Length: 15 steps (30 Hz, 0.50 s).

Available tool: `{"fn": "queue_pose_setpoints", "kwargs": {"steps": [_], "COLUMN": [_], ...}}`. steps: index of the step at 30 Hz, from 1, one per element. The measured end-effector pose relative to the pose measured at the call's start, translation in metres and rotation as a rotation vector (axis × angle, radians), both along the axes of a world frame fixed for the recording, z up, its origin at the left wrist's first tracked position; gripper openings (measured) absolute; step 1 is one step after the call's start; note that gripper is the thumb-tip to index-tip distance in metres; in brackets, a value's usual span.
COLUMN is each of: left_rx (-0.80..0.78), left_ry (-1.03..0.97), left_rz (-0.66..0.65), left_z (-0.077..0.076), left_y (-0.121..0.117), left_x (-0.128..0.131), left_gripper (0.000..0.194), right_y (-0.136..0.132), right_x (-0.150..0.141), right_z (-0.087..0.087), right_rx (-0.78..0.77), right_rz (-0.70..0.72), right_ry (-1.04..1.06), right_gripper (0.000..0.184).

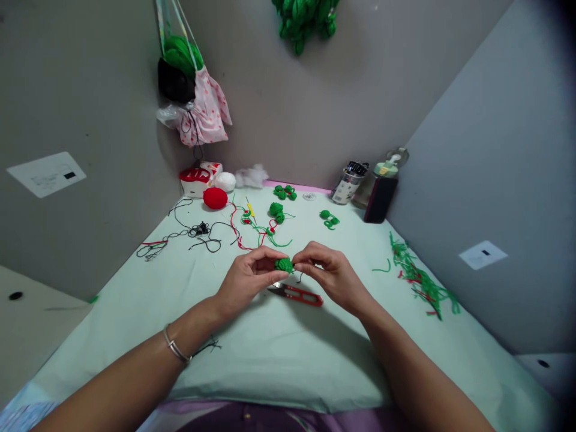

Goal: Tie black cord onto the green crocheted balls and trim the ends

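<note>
A small green crocheted piece [284,264] is pinched between both my hands above the pale green table cover [279,360]. My left hand [249,277] grips its left side with curled fingers. My right hand [329,273] pinches its right side, fingers closed. Red-handled thread snips [297,294] lie on the cover just below my hands.
Several green crocheted pieces [285,192] and a red yarn ball [215,198] lie farther back. Black thread [198,231] tangles at the left. Green yarn scraps [420,279] pile at the right. A tin [346,187], a dark box [380,198] and a hanging bag [204,114] stand by the walls.
</note>
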<state>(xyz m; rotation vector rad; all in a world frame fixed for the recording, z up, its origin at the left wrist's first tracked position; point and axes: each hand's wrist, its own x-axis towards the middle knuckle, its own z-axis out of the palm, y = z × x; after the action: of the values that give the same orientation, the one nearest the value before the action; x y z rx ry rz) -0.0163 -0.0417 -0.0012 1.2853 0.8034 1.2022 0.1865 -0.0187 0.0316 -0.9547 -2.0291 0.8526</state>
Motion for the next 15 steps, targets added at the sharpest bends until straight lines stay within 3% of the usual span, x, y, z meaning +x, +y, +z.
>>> {"fn": "queue_pose_setpoints", "kwargs": {"steps": [7, 15], "left_rx": [-0.024, -0.069], "left_ry": [0.012, 0.043], "left_rz": [-0.036, -0.001], "left_z": [0.0, -0.002], "left_y": [0.0, 0.002], "left_x": [-0.002, 0.002], "left_gripper": [0.027, 0.026], "right_y": [0.006, -0.009], "right_x": [0.011, -0.006], "right_z": [0.008, -0.001], "right_rx": [-0.047, -0.161], "right_rz": [0.109, -0.034], "right_ry": [-0.03, -0.047], "right_gripper": [0.013, 0.005]}}
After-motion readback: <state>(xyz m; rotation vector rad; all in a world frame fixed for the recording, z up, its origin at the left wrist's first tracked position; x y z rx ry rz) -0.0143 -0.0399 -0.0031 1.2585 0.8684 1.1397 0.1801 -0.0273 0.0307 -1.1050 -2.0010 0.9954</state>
